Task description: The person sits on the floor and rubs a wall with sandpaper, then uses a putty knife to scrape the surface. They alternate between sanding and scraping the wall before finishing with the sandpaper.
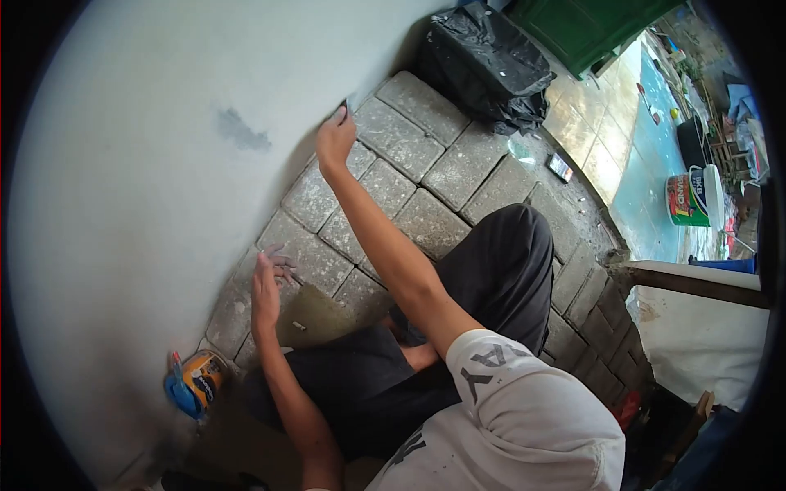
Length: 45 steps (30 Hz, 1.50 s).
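My right hand reaches out along the foot of the white wall. Its fingers are closed on a small dark-handled scraper, mostly hidden by the hand, held close to the wall's lower edge. My left hand is held beside the wall, above the paving blocks, fingers apart and holding nothing. A grey smudge marks the wall to the left of the right hand. At lower left, a yellow-and-black container with a blue item against it stands by the wall.
A black plastic-wrapped bundle sits against the wall ahead, near a green panel. A phone-like object lies on the ground to the right. Farther right are a paint bucket and a dark tub.
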### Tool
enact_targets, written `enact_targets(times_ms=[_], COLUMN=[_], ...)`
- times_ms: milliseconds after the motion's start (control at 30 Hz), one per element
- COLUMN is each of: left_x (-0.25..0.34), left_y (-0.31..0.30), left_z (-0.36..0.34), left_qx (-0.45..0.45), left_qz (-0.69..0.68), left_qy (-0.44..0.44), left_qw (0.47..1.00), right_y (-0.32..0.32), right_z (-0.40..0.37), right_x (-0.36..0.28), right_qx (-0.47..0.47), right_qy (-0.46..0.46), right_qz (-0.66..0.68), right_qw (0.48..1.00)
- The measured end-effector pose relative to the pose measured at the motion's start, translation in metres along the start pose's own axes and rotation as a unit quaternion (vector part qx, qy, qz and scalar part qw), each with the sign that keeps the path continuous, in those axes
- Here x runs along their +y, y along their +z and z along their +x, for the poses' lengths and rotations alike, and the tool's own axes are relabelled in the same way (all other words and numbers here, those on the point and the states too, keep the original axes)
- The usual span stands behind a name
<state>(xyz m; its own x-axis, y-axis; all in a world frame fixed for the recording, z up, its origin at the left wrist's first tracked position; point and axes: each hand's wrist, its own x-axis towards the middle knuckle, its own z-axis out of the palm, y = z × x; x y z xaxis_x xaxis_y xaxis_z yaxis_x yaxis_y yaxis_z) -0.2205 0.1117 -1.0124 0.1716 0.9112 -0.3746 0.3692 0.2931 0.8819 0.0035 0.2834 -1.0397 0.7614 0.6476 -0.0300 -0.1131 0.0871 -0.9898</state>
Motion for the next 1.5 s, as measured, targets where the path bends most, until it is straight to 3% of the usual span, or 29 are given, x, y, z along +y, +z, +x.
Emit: enact_targets(times_ms=[67,200,233,267,300,333,367,467,500,567,633,700,767,800,867,933,1000,1067,1200,1300,1500], left_x=[0.000,0.002,0.004,0.006,0.005,-0.001,-0.010,-0.006,-0.013,-0.022,-0.021,-0.032,-0.056,-0.061,-0.060,-0.054,-0.067,-0.067,-0.081,-0.089,-0.074], left_y=[-0.003,-0.002,-0.004,-0.005,-0.004,-0.004,-0.006,0.000,-0.002,-0.006,-0.004,0.002,0.002,0.004,0.014,0.020,0.018,0.014,0.013,0.014,0.008], left_z=[0.001,0.000,0.001,0.001,-0.002,-0.003,-0.001,-0.001,-0.001,0.001,0.002,0.005,0.020,0.018,0.012,-0.007,-0.006,-0.008,0.009,0.008,-0.013], left_qx=[-0.003,-0.010,-0.006,-0.010,-0.014,-0.010,-0.006,0.045,0.041,0.044,0.067,0.091,0.041,0.054,-0.007,-0.026,0.009,0.069,0.055,0.038,0.053], left_qz=[0.014,0.002,0.001,-0.006,-0.014,-0.023,-0.033,-0.088,-0.085,-0.047,-0.011,-0.017,0.007,0.008,-0.020,-0.033,-0.048,0.012,0.011,0.044,0.053], left_qy=[0.011,0.034,0.043,0.040,0.035,0.046,0.042,0.013,0.038,0.092,0.134,0.161,0.153,0.159,0.174,0.116,0.172,0.154,0.201,0.174,0.189], left_qw=[1.000,0.999,0.999,0.999,0.999,0.999,0.999,0.995,0.995,0.994,0.989,0.983,0.987,0.986,0.984,0.992,0.984,0.986,0.978,0.983,0.979], right_y=[0.009,-0.009,-0.005,0.005,-0.005,-0.012,-0.027,-0.059,-0.075,-0.089,-0.122,-0.153,-0.176,-0.180,-0.178,-0.172,-0.171,-0.169,-0.168,-0.172,-0.177], right_z=[-0.019,-0.032,-0.038,-0.049,-0.083,-0.110,-0.131,-0.169,-0.171,-0.158,-0.159,-0.146,-0.135,-0.134,-0.137,-0.141,-0.153,-0.157,-0.152,-0.152,-0.156], right_x=[-0.002,-0.001,0.005,0.033,0.005,-0.016,-0.035,-0.033,-0.036,-0.057,-0.026,-0.026,-0.007,-0.005,0.000,0.040,0.024,0.023,0.047,0.056,0.033], right_qx=[-0.008,-0.071,-0.083,-0.119,-0.198,-0.199,-0.339,-0.385,-0.421,-0.424,-0.392,-0.383,-0.344,-0.356,-0.299,-0.359,-0.399,-0.400,-0.417,-0.443,-0.459], right_qy=[-0.011,-0.022,-0.010,-0.142,-0.206,-0.365,-0.267,-0.187,-0.095,-0.053,-0.075,0.113,0.165,0.158,0.242,0.242,0.272,0.289,0.299,0.289,0.279], right_qz=[-0.100,-0.037,-0.096,-0.196,-0.199,-0.170,-0.137,-0.111,-0.125,-0.174,-0.113,-0.078,0.052,0.057,0.162,0.137,0.088,0.095,0.137,0.119,0.053], right_qw=[0.995,0.997,0.992,0.963,0.937,0.894,0.892,0.897,0.894,0.887,0.910,0.914,0.923,0.919,0.909,0.891,0.871,0.865,0.847,0.840,0.842])
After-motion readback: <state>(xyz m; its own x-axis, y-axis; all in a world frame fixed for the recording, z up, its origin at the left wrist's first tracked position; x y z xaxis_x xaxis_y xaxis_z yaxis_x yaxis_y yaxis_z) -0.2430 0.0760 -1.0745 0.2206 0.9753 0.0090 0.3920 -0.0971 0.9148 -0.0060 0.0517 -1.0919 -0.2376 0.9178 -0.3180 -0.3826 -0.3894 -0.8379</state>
